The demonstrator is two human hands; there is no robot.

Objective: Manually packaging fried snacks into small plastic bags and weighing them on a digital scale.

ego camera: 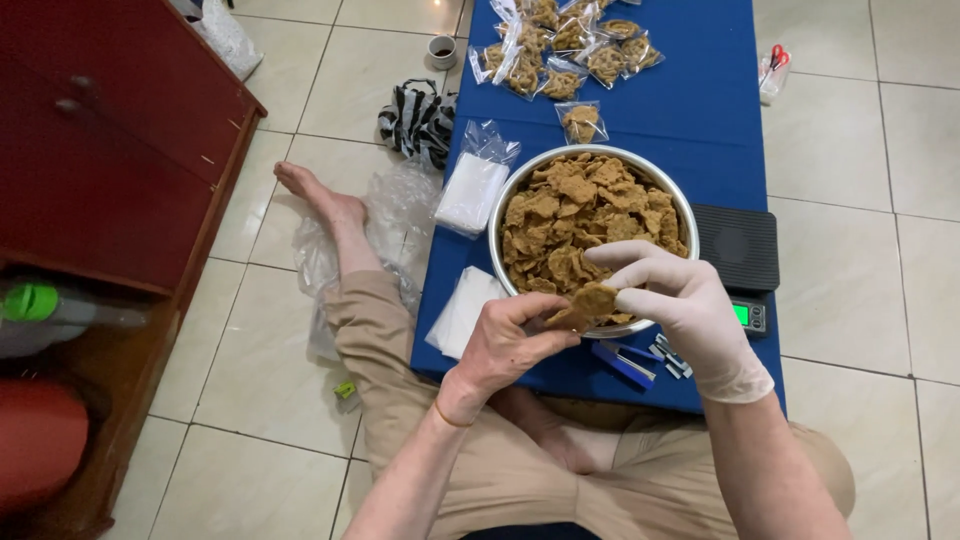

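Left hand: bare left hand [505, 340], fingers curled narrow, pinching the lower end of a flat golden-brown fried chip [585, 305].
Right hand: white-gloved right hand [670, 295], fingertips closed on the chip's upper end.
Chip: over the 6 o'clock rim of the round steel bowl of chips [510, 195], likely so crumbs drop inside.
Axis: 8 to 2 o'clock.
Surroundings: black digital scale [738, 250] at the bowl's 3 o'clock.

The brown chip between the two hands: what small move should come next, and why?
Probably lower the chip into what the left hand holds. The gloved right hand pinches it right above that hand, near the bowl rim. Whether a clear bag is open there cannot be told.
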